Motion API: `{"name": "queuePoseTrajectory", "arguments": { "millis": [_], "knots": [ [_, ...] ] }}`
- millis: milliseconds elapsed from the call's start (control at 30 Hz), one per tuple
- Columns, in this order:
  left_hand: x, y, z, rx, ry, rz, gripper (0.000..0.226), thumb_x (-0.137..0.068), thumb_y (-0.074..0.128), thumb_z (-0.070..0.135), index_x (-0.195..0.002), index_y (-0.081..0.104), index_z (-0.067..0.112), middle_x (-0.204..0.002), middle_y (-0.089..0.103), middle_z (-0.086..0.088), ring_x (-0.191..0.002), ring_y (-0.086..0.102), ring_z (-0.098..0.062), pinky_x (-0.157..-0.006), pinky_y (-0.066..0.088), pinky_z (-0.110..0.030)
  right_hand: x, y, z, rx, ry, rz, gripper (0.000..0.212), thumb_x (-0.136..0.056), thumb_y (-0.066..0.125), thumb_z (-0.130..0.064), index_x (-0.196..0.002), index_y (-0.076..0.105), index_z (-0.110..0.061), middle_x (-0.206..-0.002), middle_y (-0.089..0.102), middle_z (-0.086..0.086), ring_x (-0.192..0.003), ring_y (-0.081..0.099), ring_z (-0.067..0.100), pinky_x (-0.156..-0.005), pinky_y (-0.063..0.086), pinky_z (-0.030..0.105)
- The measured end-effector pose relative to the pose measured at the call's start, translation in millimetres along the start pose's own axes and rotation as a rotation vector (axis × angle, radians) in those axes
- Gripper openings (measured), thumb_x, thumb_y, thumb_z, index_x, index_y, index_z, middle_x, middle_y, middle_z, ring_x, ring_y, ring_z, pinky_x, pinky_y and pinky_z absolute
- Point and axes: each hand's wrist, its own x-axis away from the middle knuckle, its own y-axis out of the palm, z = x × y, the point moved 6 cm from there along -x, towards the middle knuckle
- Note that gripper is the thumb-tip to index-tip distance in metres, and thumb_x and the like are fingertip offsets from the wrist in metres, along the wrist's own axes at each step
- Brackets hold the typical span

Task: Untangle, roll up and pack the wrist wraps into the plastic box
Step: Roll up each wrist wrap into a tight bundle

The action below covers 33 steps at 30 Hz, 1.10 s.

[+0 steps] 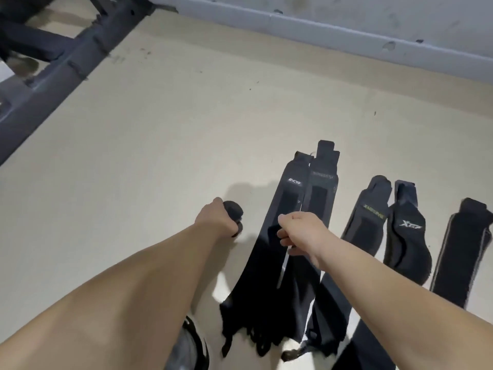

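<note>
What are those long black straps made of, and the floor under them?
The wrist wraps look like matte woven elastic fabric: limp, frayed at the near ends, with darker fuzzy patches, probably hook-and-loop. The floor looks like smooth cream paint or coating, scuffed and speckled; what lies beneath cannot be told.

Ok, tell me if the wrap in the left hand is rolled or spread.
Rolled: the wrap is a tight round bundle in the left hand.
</note>
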Motion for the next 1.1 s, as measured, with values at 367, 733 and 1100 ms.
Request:
{"name": "queuePoseTrajectory", "arguments": {
  "millis": [367, 733, 1100],
  "knots": [
    [-43.9, 17.6, -33.9, -0.179, 0.203, 0.239, 0.058, -0.108, 0.036, 0.034, -0.163, 0.02, 0.023, -0.158, 0.03, 0.001, -0.148, 0.024, -0.022, -0.099, 0.049, -0.048, -38.1, 6.2, 37.0, -0.101, 0.115, -0.012, 0.023, -0.104, 0.055, -0.03, -0.105, 0.07, -0.012, -0.114, 0.069, 0.009, -0.105, 0.07, 0.026, -0.098, 0.06, 0.046],
    [-31.7, 24.4, -22.4, 0.032, 0.181, 0.197, 0.04, -0.085, 0.057, 0.0, -0.113, 0.043, 0.025, -0.118, 0.047, -0.002, -0.1, 0.054, -0.031, -0.074, 0.047, -0.038, -36.5, 10.9, 39.3, -0.179, 0.166, -0.006, 0.02, -0.106, 0.057, -0.024, -0.12, 0.067, -0.014, -0.113, 0.071, 0.008, -0.099, 0.071, 0.023, -0.08, 0.062, 0.038],
    [-41.7, -10.1, -8.3, -0.072, 0.2, 0.34, 0.019, -0.088, 0.061, 0.01, -0.097, 0.048, 0.021, -0.11, 0.045, 0.002, -0.118, 0.046, -0.026, -0.097, 0.044, -0.043, -44.9, 11.5, 36.9, -0.197, 0.175, 0.002, 0.028, -0.105, 0.055, -0.021, -0.13, 0.063, -0.011, -0.113, 0.072, 0.008, -0.102, 0.071, 0.024, -0.076, 0.06, 0.036]
  ]
}}
